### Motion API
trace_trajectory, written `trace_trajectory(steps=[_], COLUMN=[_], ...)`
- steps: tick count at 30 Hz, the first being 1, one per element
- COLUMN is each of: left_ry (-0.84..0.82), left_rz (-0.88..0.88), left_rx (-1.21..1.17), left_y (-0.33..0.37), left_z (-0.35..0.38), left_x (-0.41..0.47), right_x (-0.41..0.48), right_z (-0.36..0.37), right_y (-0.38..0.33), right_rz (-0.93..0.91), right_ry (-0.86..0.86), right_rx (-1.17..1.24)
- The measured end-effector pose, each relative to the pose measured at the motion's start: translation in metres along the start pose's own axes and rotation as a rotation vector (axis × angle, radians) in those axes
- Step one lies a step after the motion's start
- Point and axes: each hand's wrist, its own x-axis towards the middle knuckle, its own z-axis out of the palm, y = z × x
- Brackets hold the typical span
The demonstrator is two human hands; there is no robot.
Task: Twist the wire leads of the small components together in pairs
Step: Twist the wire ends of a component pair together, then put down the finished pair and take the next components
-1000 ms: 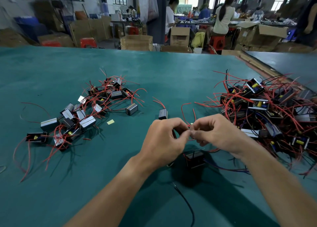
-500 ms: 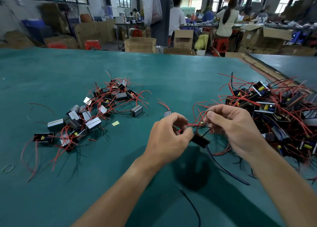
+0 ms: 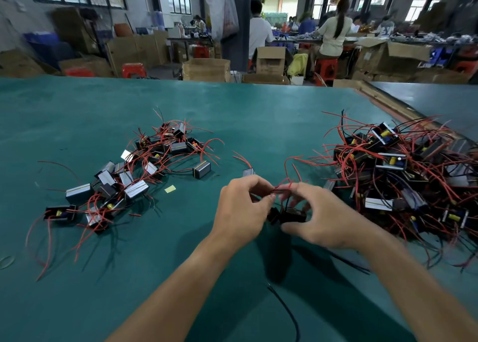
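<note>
Left hand (image 3: 243, 208) pinches red wire leads (image 3: 281, 190), lying roughly level, left to right. Right hand (image 3: 329, 218), fingers curled, holds small black component (image 3: 293, 215) just beneath, above desk (image 3: 258, 124).

Left hand (image 3: 240, 208) meets right hand (image 3: 329, 218) — fingers curled.

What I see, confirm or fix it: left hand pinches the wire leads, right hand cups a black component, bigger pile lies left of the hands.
Wrong side: the head view shows the bigger pile right of the hands. The left hand does pinch the wire leads, and the right hand cups the black component.
</note>
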Motion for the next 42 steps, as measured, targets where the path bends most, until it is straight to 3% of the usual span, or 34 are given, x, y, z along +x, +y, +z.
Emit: trace_trajectory(steps=[9,12,14,17,19,21,24,28,30,34,38,42], left_ry=[-0.084,-0.024,0.093,0.192,0.189,0.174,0.158,0.160,0.173,0.193,0.161,0.096], left_rz=[-0.027,-0.043,-0.065,-0.102,-0.112,-0.119,-0.134,-0.172,-0.200,-0.226,-0.271,-0.270], left_rx=[-0.389,-0.467,-0.450,-0.447,-0.448,-0.444,-0.422,-0.365,-0.342,-0.248,0.004,0.205], left_y=[0.014,0.020,0.021,0.018,0.018,0.019,0.019,0.015,0.012,0.002,-0.010,-0.016], left_z=[-0.001,0.001,0.000,-0.005,-0.007,-0.006,-0.005,-0.010,-0.012,-0.014,-0.017,-0.015], left_x=[-0.003,-0.004,-0.003,0.003,0.004,0.003,0.003,0.006,0.009,0.015,0.020,0.021], right_x=[0.000,0.001,0.004,0.006,0.002,-0.002,-0.002,0.001,0.004,0.005,0.000,-0.003], right_z=[0.007,0.005,-0.003,-0.037,-0.067,-0.085,-0.085,-0.063,-0.051,-0.025,-0.013,0.003], right_y=[-0.009,-0.010,-0.010,-0.005,0.005,0.022,0.038,0.024,0.015,0.003,-0.005,-0.011], right_rz=[-0.068,-0.047,-0.025,0.060,0.115,0.221,0.437,0.230,0.107,0.023,-0.052,-0.108], right_ry=[-0.010,-0.015,0.152,0.712,0.999,1.102,1.073,1.220,1.149,0.780,0.412,0.158], right_rx=[0.046,0.132,0.191,0.346,0.359,0.338,0.062,0.009,0.086,0.126,0.083,0.073])
